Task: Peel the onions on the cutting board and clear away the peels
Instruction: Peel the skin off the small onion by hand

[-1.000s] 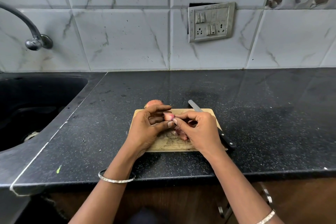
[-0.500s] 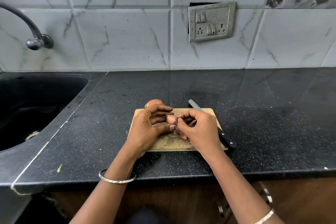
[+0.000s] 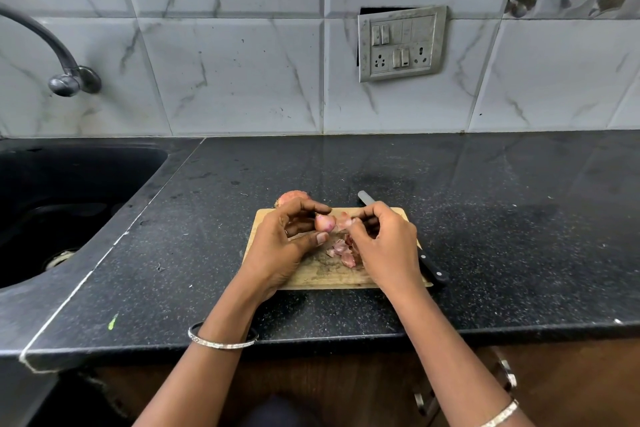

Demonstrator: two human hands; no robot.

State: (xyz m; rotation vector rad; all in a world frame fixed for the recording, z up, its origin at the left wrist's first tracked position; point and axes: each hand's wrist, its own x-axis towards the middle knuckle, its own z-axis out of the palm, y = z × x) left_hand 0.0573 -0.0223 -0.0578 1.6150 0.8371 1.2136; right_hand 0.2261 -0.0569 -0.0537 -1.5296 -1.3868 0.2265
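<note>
1. Left hand: fingers curled round a small onion, held above the board; second onion just beyond the fingertips.
2. Onion looks light, firm, slick; best held by its ends.
3. Right hand pinches a peel, likely papery, tearing easily; loose peels below the fingers.
4. Knife just right of that hand, its blade near the fingertips.

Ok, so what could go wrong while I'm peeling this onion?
Your right hand, pinching skin on the onion in your left hand, works right over the knife; a slip could nick you. Loose peels on the cutting board may scatter onto the counter. The second onion at the board's far edge could roll away.
</note>
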